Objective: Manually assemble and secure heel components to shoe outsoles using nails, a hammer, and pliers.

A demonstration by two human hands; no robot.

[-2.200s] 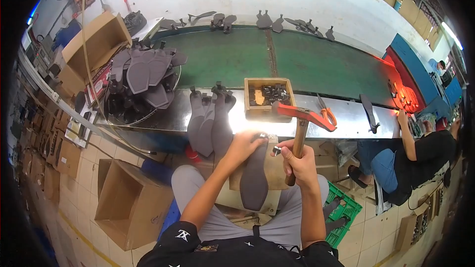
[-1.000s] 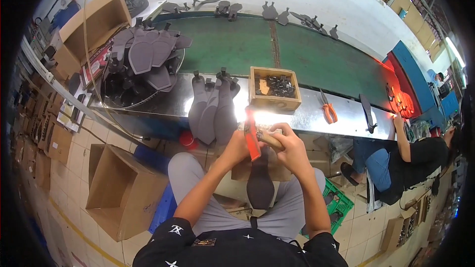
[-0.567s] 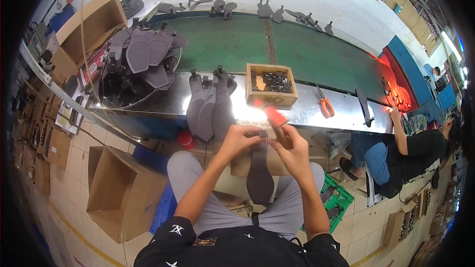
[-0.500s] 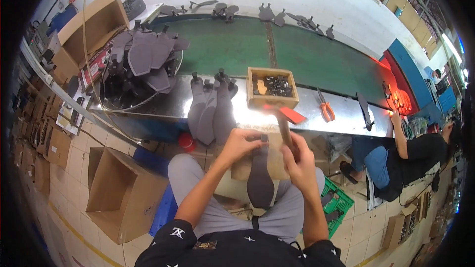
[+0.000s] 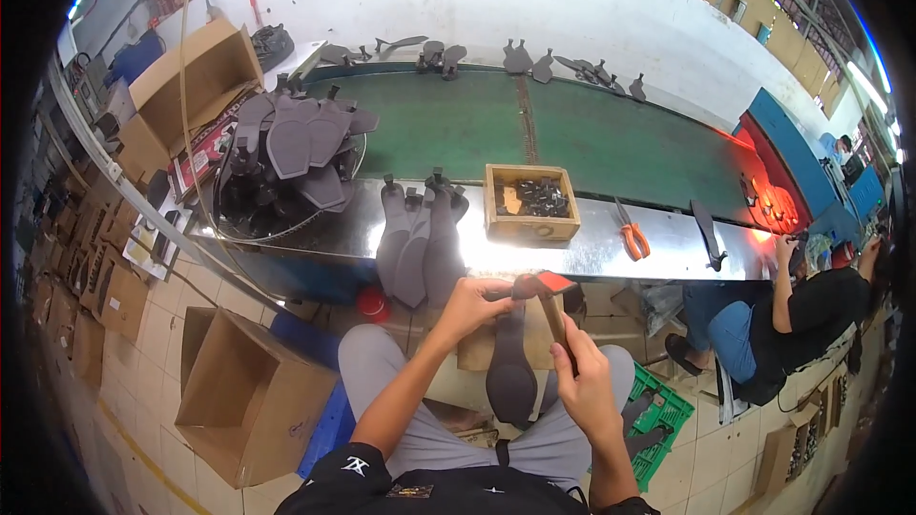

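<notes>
A dark grey shoe sole (image 5: 511,381) lies lengthwise between my knees, its wide forepart toward me and its heel end on a wooden block (image 5: 474,354). With fingers and thumb, my left hand (image 5: 472,306) pinches the sole at its heel end. My right hand (image 5: 588,383) is wrapped round the wooden handle of a hammer (image 5: 554,317). The hammer's red and dark head is over the heel end, right beside my left fingertips, and partly hides it. Whether the head touches the heel, I cannot tell.
On the metal bench edge ahead stand heeled soles (image 5: 412,253), a wooden box of small black parts (image 5: 532,227) and orange-handled pliers (image 5: 634,239). A large pile of soles (image 5: 291,138) is at left. A cardboard box (image 5: 243,401), a green crate (image 5: 662,427) and a seated co-worker (image 5: 811,310) flank me.
The hammer head has come down from above the bench edge to the sole's heel end. My left hand stays at the heel. The whole view has shifted slightly.
</notes>
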